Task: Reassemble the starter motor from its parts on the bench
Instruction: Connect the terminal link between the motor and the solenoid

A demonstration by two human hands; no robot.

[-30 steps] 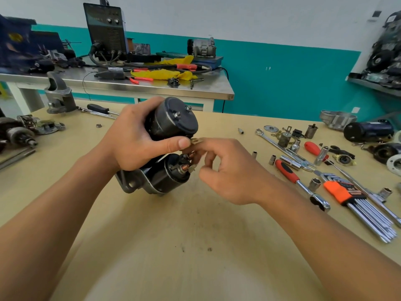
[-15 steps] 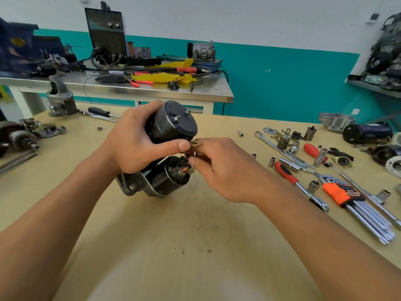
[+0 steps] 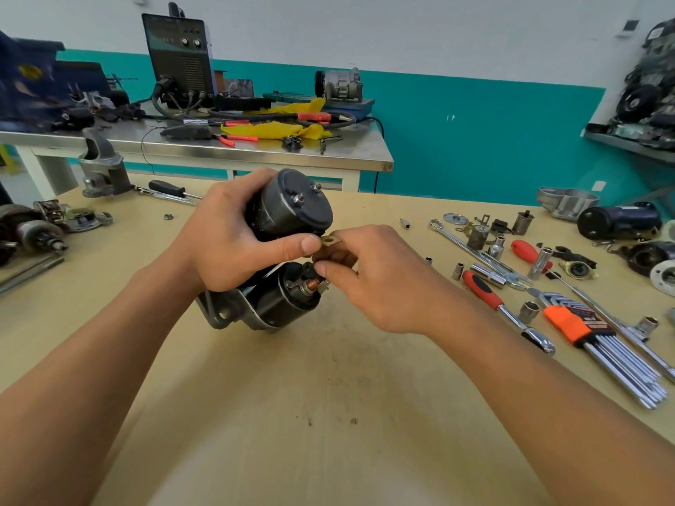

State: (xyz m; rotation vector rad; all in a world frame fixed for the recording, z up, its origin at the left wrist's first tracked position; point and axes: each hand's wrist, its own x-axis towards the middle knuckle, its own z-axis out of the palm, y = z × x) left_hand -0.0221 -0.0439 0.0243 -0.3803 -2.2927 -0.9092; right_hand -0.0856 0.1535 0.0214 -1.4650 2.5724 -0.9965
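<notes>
The dark starter motor (image 3: 288,210) stands tilted on the tan bench (image 3: 292,414), its solenoid (image 3: 288,297) lowest, a copper stud showing on the solenoid's end. My left hand (image 3: 226,242) grips the motor's upper body, thumb stretched to the right. A small brass terminal tab with a hole (image 3: 330,241) sits by that thumb tip. My right hand (image 3: 372,279) pinches at the tab and the solenoid's terminals, fingers curled; what lies under its fingertips is hidden.
Right of the motor lie sockets (image 3: 457,271), a red-handled ratchet (image 3: 489,295), a hex key set in an orange holder (image 3: 573,325), wrenches and loose motor parts. An armature (image 3: 33,231) and a housing (image 3: 100,169) sit at the left. A steel table (image 3: 204,147) stands behind.
My right hand has closed in toward the motor and now pinches at the brass tab beside my left thumb. The motor has stayed in my left hand's grip.
</notes>
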